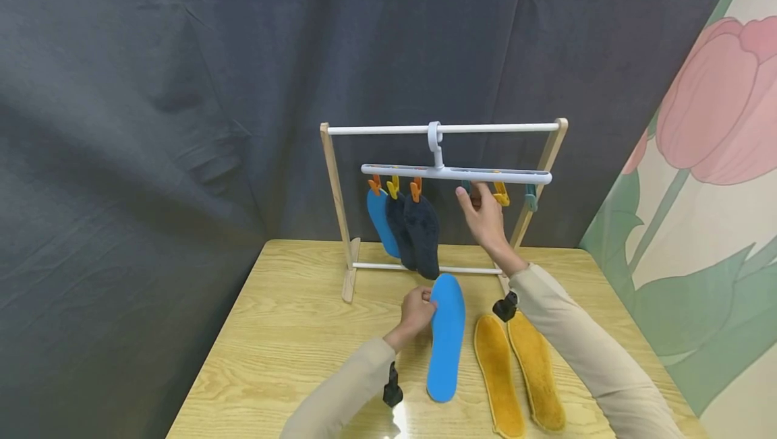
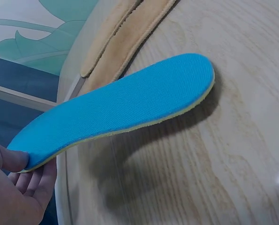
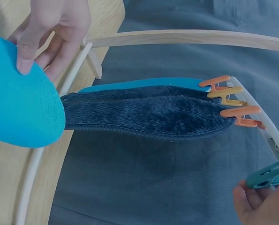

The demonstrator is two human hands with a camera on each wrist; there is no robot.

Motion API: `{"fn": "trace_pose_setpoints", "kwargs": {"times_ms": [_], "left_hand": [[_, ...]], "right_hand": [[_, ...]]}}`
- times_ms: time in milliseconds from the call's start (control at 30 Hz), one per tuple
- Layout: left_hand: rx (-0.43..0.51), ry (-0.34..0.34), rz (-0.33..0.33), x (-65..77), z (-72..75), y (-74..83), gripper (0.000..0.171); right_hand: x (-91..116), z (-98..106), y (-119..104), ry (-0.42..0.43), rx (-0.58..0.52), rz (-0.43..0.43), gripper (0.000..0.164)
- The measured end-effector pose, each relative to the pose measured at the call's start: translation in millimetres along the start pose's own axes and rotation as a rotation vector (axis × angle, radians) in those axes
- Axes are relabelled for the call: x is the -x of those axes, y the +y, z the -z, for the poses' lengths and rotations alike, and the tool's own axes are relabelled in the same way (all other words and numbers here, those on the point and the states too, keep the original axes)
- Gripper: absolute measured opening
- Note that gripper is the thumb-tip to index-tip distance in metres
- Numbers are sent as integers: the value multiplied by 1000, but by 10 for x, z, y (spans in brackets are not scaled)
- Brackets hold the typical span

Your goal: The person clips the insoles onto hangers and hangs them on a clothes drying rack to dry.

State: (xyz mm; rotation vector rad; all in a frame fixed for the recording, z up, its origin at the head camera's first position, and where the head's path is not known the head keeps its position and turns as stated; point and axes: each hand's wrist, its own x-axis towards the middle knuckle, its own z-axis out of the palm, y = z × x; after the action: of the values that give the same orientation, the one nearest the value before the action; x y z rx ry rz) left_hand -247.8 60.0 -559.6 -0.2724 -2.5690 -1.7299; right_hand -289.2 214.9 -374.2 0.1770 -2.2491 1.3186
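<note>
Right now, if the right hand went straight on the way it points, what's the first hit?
Past the teal clip it grips, the right hand would likely meet the white hanger bar first, just above it in the head view. Exact depth is unclear.

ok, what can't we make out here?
Gripped teal clothespin: right wrist view, cut by right edge; head view, partly behind right hand.
Hanging blue insole: right wrist view, mostly behind navy insoles.
Mustard insoles: left wrist view, cut off by top edge.
Held blue insole: right wrist view, cut by left edge.
</note>
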Motion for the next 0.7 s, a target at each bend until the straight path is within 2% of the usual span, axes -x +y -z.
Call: {"fn": "trace_pose_setpoints", "kwargs": {"times_ms": [267,567,700], "left_hand": [[27,30,15,-72,38,95,20],[51,64,-37,-184,126,206,18],[56,68,-38,-220,163,248,19]], "right_hand": [[-22,12,-57,-14,-19,-1,51],[-36,-10,-57,-13,-24,5,49],[-35,-21,-39,-7,-33,-4,48]]}}
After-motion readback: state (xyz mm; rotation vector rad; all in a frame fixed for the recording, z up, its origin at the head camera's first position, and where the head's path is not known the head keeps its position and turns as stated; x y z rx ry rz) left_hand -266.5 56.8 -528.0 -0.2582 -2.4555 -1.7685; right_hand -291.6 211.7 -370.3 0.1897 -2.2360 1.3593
